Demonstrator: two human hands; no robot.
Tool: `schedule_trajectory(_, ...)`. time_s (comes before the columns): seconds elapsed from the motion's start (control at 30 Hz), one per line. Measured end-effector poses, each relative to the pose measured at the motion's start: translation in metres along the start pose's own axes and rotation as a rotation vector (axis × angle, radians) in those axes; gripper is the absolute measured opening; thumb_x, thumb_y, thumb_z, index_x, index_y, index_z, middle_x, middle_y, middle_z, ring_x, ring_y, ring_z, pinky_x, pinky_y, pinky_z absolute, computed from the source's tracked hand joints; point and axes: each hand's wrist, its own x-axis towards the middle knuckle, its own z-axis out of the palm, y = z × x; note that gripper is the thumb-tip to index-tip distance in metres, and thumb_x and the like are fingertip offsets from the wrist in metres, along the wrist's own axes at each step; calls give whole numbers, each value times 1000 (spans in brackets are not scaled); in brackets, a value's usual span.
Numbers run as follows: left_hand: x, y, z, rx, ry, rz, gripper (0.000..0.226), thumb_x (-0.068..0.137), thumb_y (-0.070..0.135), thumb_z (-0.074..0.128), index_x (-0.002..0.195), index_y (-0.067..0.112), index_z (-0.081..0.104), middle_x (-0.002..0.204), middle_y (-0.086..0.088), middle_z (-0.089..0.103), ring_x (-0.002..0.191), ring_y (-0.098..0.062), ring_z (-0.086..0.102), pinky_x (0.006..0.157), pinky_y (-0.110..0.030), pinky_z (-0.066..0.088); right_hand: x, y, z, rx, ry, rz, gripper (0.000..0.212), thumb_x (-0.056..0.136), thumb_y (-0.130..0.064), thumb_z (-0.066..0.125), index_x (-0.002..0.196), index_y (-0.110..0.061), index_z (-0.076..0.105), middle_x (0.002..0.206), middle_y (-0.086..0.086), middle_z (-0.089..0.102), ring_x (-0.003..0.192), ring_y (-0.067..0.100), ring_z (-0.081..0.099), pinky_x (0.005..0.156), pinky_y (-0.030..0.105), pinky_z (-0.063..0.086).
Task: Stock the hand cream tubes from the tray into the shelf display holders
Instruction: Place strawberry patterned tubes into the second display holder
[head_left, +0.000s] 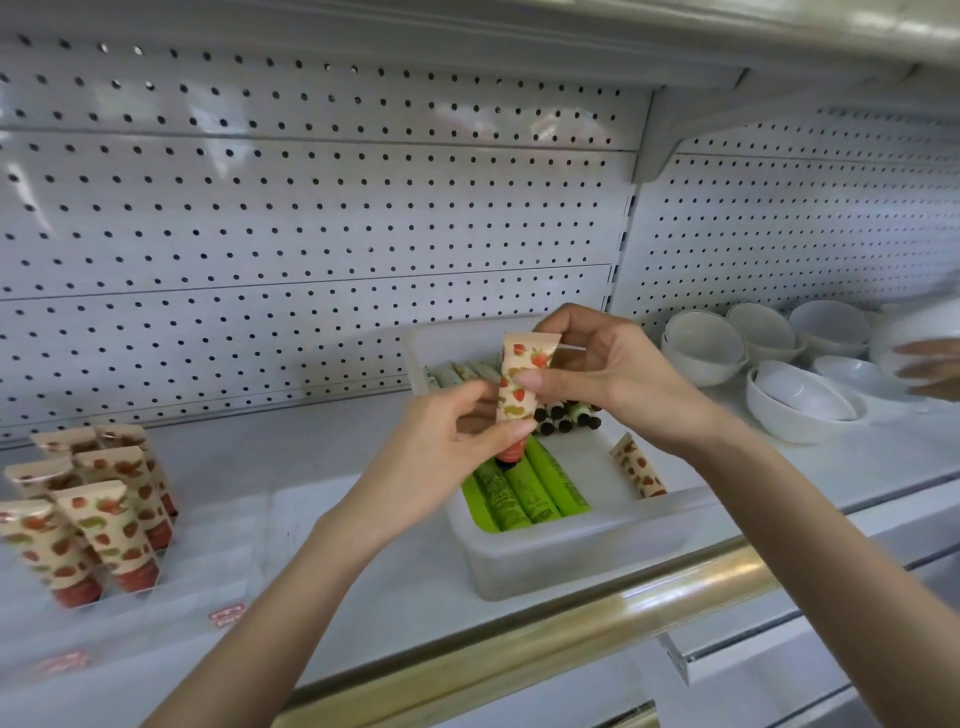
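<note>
Both hands held one strawberry-print tube (521, 387) upright over the middle of the white tray (571, 553), its flat crimped end up and its red cap pointing down. The left hand (451, 441) pinched the lower part of the tube between thumb and fingers, just above the cap. The right hand (610, 371) gripped the upper part, with the thumb across the front and the fingers curled behind the crimped end. The tube hung clear of the tubes beneath it.

The tray sat on the shelf near the brass front rail (623, 616). In its near part lay a row of green tubes (524, 496) side by side. Against its right wall leaned a second strawberry-print tube (638, 467). At its far end lay pale tubes with black caps (563, 415), the caps facing the near side.

Well to the left on the same shelf, a group of stocked strawberry tubes (88, 512) stood cap down in tilted rows in a clear holder (200, 569), whose edges were hard to make out. Red price labels (227, 614) sat on the shelf edge in front of them.

To the right of the tray, white bowls (800, 397) stood stacked and nested on the shelf. Another person's hand (935, 370), blurred, was at the far right edge by the bowls. A white pegboard wall (311, 234) closed off the back of the shelf
</note>
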Motion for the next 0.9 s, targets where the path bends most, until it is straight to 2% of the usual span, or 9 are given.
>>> schedule_trajectory(0.13, -2, 0, -3, -24, 33, 13, 13, 80, 17, 69, 90, 24, 64, 90, 8, 71, 83, 0, 67, 73, -11, 49, 1, -2, 6, -34, 19, -39, 16, 75, -1, 69, 82, -10, 57, 80, 3, 65, 74, 12, 61, 66, 18, 50)
schedule_trajectory(0.2, -4, -2, -3, -15, 31, 8, 13, 80, 19, 70, 91, 23, 64, 90, 6, 72, 82, -1, 67, 73, -12, 48, 3, -1, 3, -62, -12, -14, 14, 76, -12, 68, 87, -10, 59, 84, 4, 65, 78, 13, 61, 71, 19, 52)
schedule_trajectory(0.33, -5, -7, -7, 2, 49, -6, 13, 79, 21, 70, 90, 23, 64, 92, 6, 72, 84, -3, 68, 75, -15, 50, 2, 11, -19, -236, -33, 80, 27, 83, -42, 60, 97, -19, 64, 99, 4, 69, 95, 12, 63, 88, 30, 51)
schedule_trajectory(0.4, -5, -8, -10, 24, 67, 5, 15, 78, 20, 71, 88, 26, 63, 92, 9, 71, 85, -1, 67, 75, -14, 50, -1, 23, -33, -364, -29, 158, 30, 87, -44, 54, 102, -20, 64, 109, 1, 68, 103, 8, 62, 89, 20, 48)
schedule_trajectory(0.5, -4, -8, -12, 105, 85, 30, 18, 76, 24, 72, 87, 33, 61, 93, 16, 69, 86, 4, 64, 78, -11, 48, -7, 41, -55, -630, -94, 320, 26, 88, -35, 58, 111, -21, 59, 120, -6, 60, 115, 10, 55, 85, 5, 41)
schedule_trajectory(0.6, -3, -9, -10, 177, 90, 43, 18, 75, 30, 72, 90, 32, 61, 92, 20, 66, 88, 8, 61, 76, -5, 43, -14, 57, -69, -869, -257, 559, 51, 86, -33, 64, 132, -26, 44, 138, -6, 43, 127, 17, 44, 98, 23, 39)
schedule_trajectory(0.67, -2, -9, -6, 173, 84, 42, 19, 76, 29, 72, 92, 27, 63, 91, 20, 66, 87, 10, 60, 73, -3, 41, -17, 62, -71, -968, -349, 683, 65, 85, -28, 66, 140, -25, 33, 142, -1, 38, 128, 20, 41, 100, 29, 37)
schedule_trajectory(0.77, -2, -10, -2, 167, 63, 52, 19, 77, 26, 72, 94, 24, 64, 91, 20, 65, 86, 11, 59, 73, -2, 40, -18, 72, -68, -1077, -400, 709, 76, 83, -22, 68, 145, -23, 24, 144, 5, 33, 129, 22, 39, 103, 31, 36)
schedule_trajectory(0.9, -3, -13, -1, 147, 55, 44, 21, 77, 26, 72, 97, 24, 64, 92, 16, 67, 85, 8, 60, 74, -4, 42, -17, 86, -67, -1149, -448, 750, 74, 86, -15, 62, 146, -23, 19, 145, 7, 30, 127, 25, 43, 104, 38, 39)
